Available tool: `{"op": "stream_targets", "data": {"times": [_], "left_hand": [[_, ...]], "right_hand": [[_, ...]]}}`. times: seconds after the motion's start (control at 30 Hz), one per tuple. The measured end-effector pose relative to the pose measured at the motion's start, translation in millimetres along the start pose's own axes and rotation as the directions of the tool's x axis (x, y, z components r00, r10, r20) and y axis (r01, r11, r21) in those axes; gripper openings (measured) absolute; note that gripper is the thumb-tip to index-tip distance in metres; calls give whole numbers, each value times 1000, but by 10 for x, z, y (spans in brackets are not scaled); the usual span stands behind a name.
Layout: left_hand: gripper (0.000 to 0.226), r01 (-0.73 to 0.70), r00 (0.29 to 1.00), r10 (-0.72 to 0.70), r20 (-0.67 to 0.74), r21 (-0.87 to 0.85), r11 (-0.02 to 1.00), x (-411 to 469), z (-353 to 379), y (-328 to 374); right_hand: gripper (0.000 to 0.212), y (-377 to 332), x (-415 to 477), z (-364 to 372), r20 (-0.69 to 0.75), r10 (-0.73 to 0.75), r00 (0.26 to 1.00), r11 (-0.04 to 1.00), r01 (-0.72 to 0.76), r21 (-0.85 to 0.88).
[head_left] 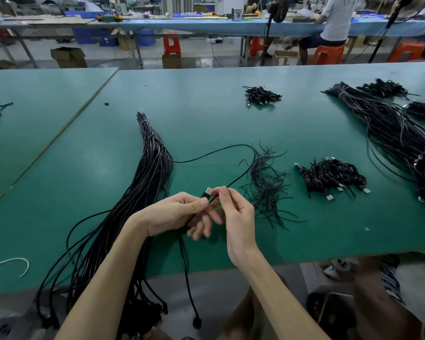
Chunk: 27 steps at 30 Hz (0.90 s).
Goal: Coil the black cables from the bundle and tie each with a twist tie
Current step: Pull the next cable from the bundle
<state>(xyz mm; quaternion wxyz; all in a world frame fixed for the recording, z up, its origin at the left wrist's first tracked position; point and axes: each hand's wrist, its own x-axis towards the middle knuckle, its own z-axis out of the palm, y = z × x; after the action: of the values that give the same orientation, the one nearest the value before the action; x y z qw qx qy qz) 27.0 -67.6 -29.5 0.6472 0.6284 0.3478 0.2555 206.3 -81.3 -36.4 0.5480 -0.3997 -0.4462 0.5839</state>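
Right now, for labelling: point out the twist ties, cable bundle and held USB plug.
twist ties (264,179), head view, middle of the loose pile
cable bundle (152,168), head view, strands below its tie
USB plug (208,191), head view, metal shell

Matt, smooth green table top (206,114). The black cable bundle (150,173), left of centre, has a soft plastic sheen; the plug (208,191) mid-frame glints metal. Dull cardboard box (69,57) upper left.

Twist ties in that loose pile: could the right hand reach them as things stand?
Probably yes: the twist ties lie uncovered just beside the right hand, nothing between, though it now pinches a cable.
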Motion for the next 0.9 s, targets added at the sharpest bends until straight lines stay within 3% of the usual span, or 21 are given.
{"op": "stream_targets", "data": {"times": [0.17,0.33,0.53,0.7,0.8,0.9], "left_hand": [[42,-111,972,98,-212,-47,993,90,37,-75],[33,-131,821,286,-493,324,937,154,85,-78],[44,-19,734,306,-607,432,902,187,84,-55],[50,-125,709,190,-679,144,982,220,96,8],[47,-170,741,82,-667,-68,983,183,91,25],[48,-145,742,-3,-671,-165,976,137,72,52]], "right_hand": [[29,-49,-21,29,-9,-25,1000,998,25,53],[22,-45,-6,35,-6,-63,998,995,64,74],[34,-54,-6,32,3,-55,998,998,55,-25],[39,-66,12,48,55,-14,998,999,12,39],[48,-72,16,42,94,-13,996,999,8,48],[57,-64,6,26,132,-17,991,999,12,38]]}}
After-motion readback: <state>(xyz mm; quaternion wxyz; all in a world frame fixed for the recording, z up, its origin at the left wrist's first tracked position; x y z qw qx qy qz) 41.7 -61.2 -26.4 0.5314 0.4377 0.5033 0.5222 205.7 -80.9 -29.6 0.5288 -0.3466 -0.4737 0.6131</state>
